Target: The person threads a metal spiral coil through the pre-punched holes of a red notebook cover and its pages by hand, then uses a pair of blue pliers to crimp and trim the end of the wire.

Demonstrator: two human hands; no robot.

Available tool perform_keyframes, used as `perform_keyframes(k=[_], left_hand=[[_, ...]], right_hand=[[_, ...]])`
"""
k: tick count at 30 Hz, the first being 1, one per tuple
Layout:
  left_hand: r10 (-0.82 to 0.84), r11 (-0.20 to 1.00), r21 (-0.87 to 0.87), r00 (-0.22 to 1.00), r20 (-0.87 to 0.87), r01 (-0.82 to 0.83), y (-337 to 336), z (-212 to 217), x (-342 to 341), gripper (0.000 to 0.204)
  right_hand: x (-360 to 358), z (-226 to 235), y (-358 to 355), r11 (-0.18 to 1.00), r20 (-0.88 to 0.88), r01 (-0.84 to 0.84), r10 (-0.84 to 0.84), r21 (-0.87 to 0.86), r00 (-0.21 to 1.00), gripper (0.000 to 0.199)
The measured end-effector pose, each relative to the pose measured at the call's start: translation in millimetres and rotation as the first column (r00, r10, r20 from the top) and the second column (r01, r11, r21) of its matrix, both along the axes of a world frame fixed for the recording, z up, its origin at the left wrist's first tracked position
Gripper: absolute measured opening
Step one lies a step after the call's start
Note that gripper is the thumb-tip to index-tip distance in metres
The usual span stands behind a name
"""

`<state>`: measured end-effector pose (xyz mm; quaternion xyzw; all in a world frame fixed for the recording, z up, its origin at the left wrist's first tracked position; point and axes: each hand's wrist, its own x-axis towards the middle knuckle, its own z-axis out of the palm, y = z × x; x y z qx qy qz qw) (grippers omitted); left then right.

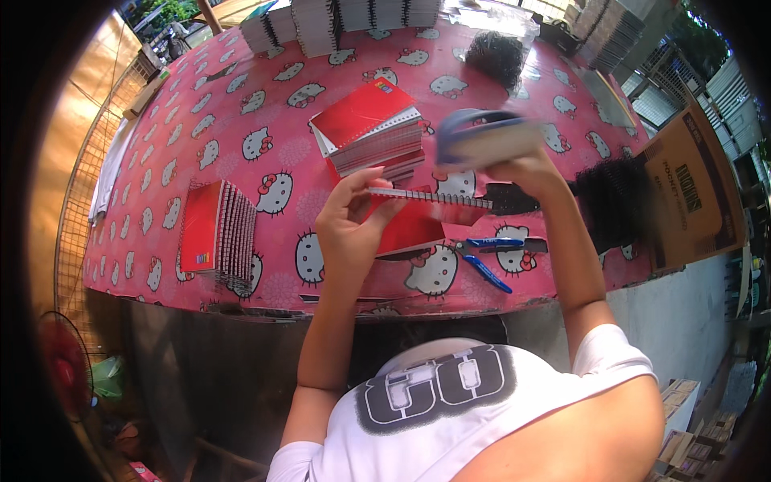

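Across from me, the left hand [353, 217] pinches a coiled notebook [422, 196] over the table [273, 241]; the right hand [530, 167] grips a blue thing [482, 143], too blurred to name — the left pile [205, 225], coils in, looks finished, the middle pile [365, 112] probably waits — loose black coils [610, 197] remain at right

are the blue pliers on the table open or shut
Open: the pliers lie with their two handles spread apart in a V. The tips are too small to tell if they part.
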<state>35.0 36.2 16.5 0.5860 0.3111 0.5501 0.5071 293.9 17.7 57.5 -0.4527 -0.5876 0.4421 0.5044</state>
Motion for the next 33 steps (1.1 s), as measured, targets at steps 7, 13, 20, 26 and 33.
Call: perform_keyframes(k=[7,13,20,26,33], left_hand=[[-0.024,0.994,-0.101,0.997,0.075,0.031,0,-2,-12,0.031],[-0.040,0.997,-0.061,0.999,0.019,0.041,2,-6,-22,0.030],[-0.208,0.974,0.127,0.961,0.181,0.186,5,0,-17,0.029],[0.181,0.700,0.714,0.970,-0.164,-0.010,-41,13,-25,0.031],[0.176,0.714,0.657,0.846,-0.504,0.243,-42,-27,-26,0.032]], right_hand=[[-15,-2,0,0.987,0.276,-0.019,-0.026,0.159,0.961,0.038],[4,-4,8,0.838,0.867,0.451,-0.442,0.309,0.228,0.039],[41,-61,-31,0.766,0.829,0.426,-0.556,0.481,0.064,0.055],[-34,-57,-126,0.934,0.806,0.216,-0.354,0.283,0.474,0.065],[-45,-71,-143,0.945,0.724,0.256,-0.321,0.204,0.610,0.049]])
